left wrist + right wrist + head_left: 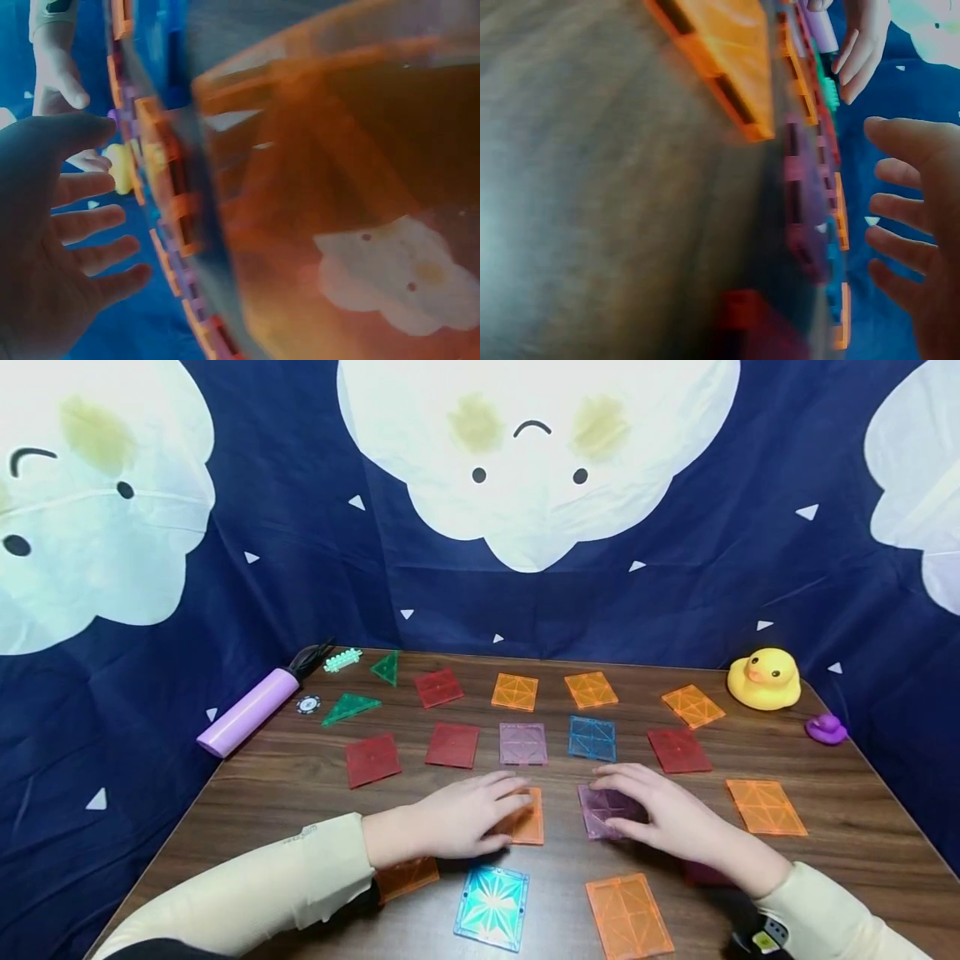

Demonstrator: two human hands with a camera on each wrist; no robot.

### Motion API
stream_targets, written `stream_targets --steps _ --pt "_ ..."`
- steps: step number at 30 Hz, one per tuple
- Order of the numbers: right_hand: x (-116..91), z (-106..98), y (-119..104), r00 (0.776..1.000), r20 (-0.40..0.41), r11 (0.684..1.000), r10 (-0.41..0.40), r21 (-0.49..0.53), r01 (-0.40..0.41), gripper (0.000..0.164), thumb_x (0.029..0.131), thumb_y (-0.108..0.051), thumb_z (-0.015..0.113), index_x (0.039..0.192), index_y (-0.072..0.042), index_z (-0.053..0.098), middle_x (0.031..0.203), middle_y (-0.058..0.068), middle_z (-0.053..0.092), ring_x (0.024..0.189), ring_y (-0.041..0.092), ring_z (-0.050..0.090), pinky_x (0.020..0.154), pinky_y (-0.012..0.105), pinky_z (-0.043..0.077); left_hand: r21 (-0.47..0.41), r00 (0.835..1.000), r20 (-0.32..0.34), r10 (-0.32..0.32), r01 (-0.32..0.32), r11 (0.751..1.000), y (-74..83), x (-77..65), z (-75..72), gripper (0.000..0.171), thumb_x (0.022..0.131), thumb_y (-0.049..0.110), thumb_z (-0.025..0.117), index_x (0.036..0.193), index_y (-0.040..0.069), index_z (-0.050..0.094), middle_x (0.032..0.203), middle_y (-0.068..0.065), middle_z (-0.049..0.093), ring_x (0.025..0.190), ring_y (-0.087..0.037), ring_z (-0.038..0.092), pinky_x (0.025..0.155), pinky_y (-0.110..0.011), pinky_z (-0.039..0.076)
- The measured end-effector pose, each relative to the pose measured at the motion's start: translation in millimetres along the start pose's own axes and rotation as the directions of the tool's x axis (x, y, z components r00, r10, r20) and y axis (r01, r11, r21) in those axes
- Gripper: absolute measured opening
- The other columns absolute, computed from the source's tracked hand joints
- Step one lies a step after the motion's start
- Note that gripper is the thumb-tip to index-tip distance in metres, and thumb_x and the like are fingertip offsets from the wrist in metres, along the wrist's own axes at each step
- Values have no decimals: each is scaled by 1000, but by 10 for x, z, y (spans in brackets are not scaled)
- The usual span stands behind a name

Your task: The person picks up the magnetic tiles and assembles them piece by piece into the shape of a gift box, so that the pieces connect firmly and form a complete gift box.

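My left hand [468, 817] hovers over a see-through orange square tile [535, 822] on the table, covering its left part in the head view. The fingers are loosely spread in the left wrist view, with nothing between them. A purple square tile [595, 821] lies to the right, partly hidden under the fingers of my right hand [663, 810]. In the right wrist view that purple tile [804, 202] lies flat, apart from the spread right fingers [904, 214]. Nearer me are a shiny light-blue tile [492, 908] and an orange tile [630, 916].
Red [452, 745], purple [522, 744], blue [592, 738] and orange tiles lie in loose rows behind the hands. Green triangles [351, 707] and a lilac pump [251, 712] lie back left. A yellow duck [765, 680] and small purple duck [826, 729] sit at right.
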State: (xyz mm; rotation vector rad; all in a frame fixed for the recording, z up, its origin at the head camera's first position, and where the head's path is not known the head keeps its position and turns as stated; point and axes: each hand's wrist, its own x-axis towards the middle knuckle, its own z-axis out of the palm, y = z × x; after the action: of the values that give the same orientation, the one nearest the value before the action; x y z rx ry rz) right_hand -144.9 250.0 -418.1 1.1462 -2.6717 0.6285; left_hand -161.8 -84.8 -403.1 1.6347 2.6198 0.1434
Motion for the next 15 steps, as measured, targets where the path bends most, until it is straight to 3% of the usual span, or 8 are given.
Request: stream_targets --steps 5,9,15 --pt "-45 78 7 995 95 999 18 31 -21 45 88 -27 82 129 -17 68 141 6 59 131 28 53 101 55 46 39 997 78 -2 -1 999 17 45 107 56 102 33 62 151 8 49 154 -15 45 142 -32 43 114 -39 37" --pt "-47 100 15 991 134 999 24 30 -28 45 87 -23 82 129 -15 67 143 9 57 132 30 51 101 55 47 106 997 71 13 -20 994 41 80 107 52 101 30 63 147 8 54 150 -15 50 138 -31 47 113 -38 38" --pt "-36 121 30 992 125 999 25 27 -29 43 85 -20 84 125 -14 69 141 12 58 130 31 53 100 54 48 183 998 53 20 -29 983 67 161 128 46 103 31 61 144 9 57 144 -12 55 132 -26 51 110 -36 42"
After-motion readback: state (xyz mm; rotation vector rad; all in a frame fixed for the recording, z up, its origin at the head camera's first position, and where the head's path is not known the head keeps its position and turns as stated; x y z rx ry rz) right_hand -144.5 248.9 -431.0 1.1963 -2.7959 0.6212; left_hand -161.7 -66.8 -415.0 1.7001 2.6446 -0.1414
